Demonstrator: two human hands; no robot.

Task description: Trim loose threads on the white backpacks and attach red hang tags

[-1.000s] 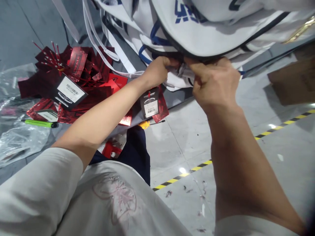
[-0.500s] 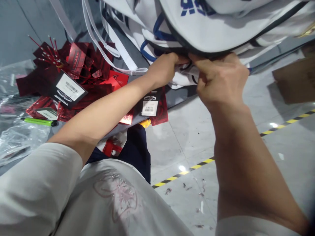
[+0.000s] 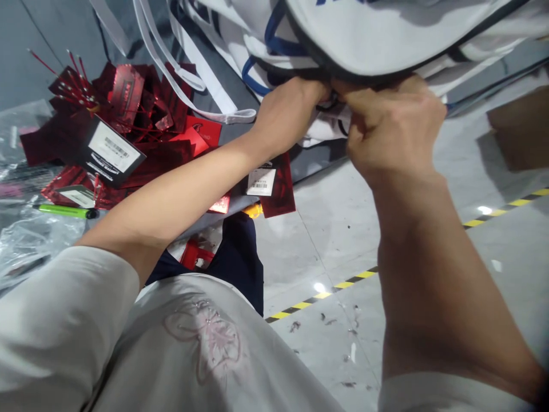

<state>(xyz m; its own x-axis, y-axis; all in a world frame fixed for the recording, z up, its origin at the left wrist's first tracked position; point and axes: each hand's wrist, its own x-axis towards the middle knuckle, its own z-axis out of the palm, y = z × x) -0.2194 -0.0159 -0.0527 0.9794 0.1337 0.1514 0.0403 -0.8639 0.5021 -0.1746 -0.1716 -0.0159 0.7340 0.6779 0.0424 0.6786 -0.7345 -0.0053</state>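
A white bag [image 3: 386,40] with black edging, blue loops and part of some blue lettering fills the top of the view. My left hand [image 3: 291,114] is closed at the bag's near edge, its fingertips tucked under the black-edged flap. Right beside it, my right hand [image 3: 397,129] grips the same edge with bent fingers. A small dark loop or cord shows between the two hands; what exactly the fingertips pinch is hidden. White straps [image 3: 214,94] trail from the bag's left side.
Red and black hang tags [image 3: 128,97] with red strings lie heaped on the grey table, near a green marker [image 3: 64,211] and clear plastic [image 3: 26,240]. More tags [image 3: 277,191] overhang the table edge. A cardboard box [image 3: 521,131] and yellow-black tape [image 3: 300,307] are on the floor.
Both hands have shifted slightly upward in view along with the bag, the right one also a little rightward. Their hold at the bag's edge looks the same.
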